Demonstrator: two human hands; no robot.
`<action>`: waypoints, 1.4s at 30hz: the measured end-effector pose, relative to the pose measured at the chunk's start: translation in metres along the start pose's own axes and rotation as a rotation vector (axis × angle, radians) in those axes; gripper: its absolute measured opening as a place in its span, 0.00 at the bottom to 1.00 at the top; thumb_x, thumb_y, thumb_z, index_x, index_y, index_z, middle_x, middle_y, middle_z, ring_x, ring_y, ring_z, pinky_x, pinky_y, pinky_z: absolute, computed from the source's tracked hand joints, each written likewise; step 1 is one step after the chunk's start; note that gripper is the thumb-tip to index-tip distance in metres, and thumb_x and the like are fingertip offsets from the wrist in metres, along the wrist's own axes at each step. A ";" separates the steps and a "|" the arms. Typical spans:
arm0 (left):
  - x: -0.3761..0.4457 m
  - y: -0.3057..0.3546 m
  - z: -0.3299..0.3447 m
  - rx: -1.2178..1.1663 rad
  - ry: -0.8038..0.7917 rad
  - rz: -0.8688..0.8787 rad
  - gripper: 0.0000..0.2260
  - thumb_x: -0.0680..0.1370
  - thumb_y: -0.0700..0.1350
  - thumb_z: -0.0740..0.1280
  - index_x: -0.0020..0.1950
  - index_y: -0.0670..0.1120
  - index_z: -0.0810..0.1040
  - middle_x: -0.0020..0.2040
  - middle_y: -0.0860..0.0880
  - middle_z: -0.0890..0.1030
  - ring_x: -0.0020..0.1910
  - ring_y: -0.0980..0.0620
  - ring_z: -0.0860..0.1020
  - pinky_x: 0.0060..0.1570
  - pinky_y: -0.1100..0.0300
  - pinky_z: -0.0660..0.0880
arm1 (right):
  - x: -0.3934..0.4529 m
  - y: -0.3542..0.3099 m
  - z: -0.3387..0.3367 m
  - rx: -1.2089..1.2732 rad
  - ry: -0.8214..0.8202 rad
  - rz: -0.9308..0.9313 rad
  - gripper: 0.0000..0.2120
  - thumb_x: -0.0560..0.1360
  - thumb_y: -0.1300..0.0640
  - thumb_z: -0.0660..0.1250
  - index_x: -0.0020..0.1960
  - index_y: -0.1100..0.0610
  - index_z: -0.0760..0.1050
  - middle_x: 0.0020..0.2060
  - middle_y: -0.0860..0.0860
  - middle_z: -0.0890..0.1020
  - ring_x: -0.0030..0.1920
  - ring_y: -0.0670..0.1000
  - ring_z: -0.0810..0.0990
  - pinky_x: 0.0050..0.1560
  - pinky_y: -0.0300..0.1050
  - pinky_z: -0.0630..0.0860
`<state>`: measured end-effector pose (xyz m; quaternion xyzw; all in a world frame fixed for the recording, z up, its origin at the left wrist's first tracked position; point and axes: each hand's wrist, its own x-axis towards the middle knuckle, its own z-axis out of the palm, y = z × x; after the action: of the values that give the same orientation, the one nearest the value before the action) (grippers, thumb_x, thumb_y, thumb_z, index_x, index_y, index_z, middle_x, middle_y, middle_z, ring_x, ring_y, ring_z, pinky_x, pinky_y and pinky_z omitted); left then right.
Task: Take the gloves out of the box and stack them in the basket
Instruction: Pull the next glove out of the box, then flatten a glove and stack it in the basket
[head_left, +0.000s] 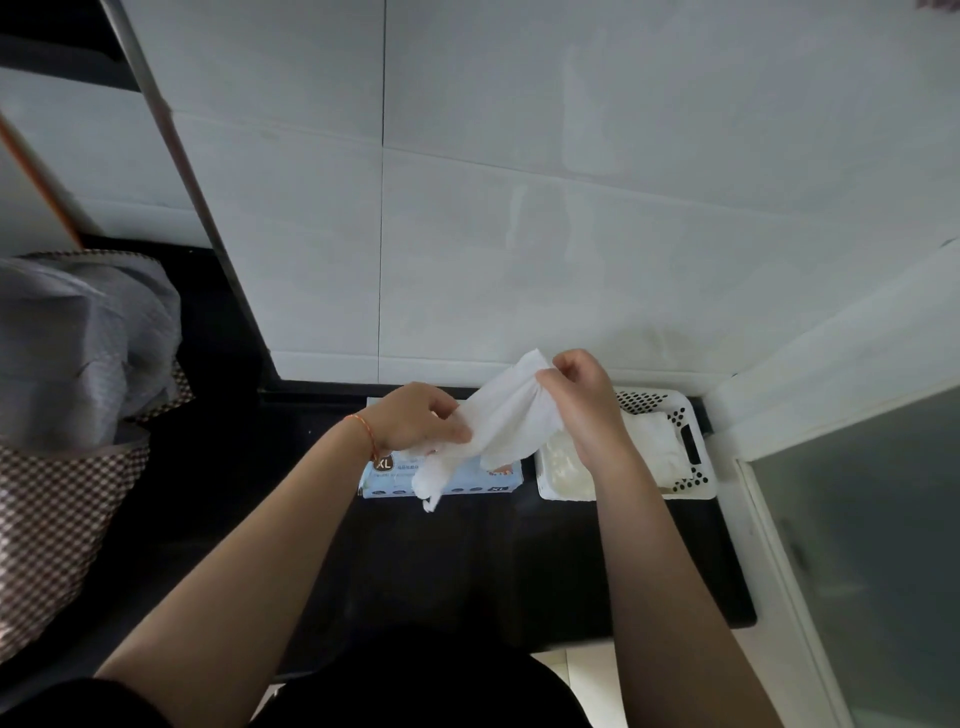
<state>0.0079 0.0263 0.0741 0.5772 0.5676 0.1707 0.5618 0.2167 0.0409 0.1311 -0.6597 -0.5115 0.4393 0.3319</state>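
A white glove (506, 413) is stretched in the air between both hands, above the box and the basket. My left hand (415, 418) pinches its lower part near the fingers, which dangle down over the box. My right hand (582, 400) grips its upper cuff end. The light blue glove box (387, 480), marked XL, lies on the dark counter against the wall, partly hidden by the glove and my left hand. Right of it stands the white perforated basket (696, 467) with white gloves (654, 441) lying inside.
The dark counter (467, 561) runs toward me in front of a white tiled wall (519, 234). A chequered bag with grey cloth (67, 374) stands at the left. A frosted glass panel (872, 545) borders the right side.
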 end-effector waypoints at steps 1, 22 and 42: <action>0.001 0.001 0.001 0.013 -0.008 0.001 0.06 0.76 0.46 0.72 0.47 0.44 0.84 0.41 0.50 0.82 0.34 0.55 0.78 0.43 0.61 0.77 | 0.000 -0.003 -0.003 0.006 0.014 -0.006 0.05 0.74 0.60 0.65 0.42 0.55 0.69 0.35 0.47 0.68 0.36 0.47 0.66 0.37 0.42 0.63; 0.029 0.032 0.038 -0.180 -0.095 0.129 0.12 0.75 0.46 0.74 0.33 0.46 0.78 0.27 0.56 0.71 0.27 0.59 0.68 0.32 0.68 0.65 | -0.002 -0.016 -0.042 -0.268 -0.316 -0.116 0.16 0.68 0.48 0.78 0.53 0.49 0.79 0.40 0.54 0.81 0.39 0.43 0.77 0.45 0.40 0.75; 0.068 0.050 0.073 -0.176 -0.334 0.010 0.11 0.70 0.53 0.75 0.40 0.45 0.84 0.37 0.44 0.83 0.36 0.44 0.79 0.46 0.49 0.76 | 0.035 0.019 -0.106 -0.216 -0.270 0.021 0.04 0.76 0.53 0.68 0.46 0.54 0.77 0.38 0.45 0.78 0.39 0.44 0.76 0.40 0.38 0.70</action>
<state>0.1126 0.0645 0.0634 0.5489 0.4466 0.1243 0.6956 0.3242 0.0709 0.1478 -0.6319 -0.5889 0.4695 0.1828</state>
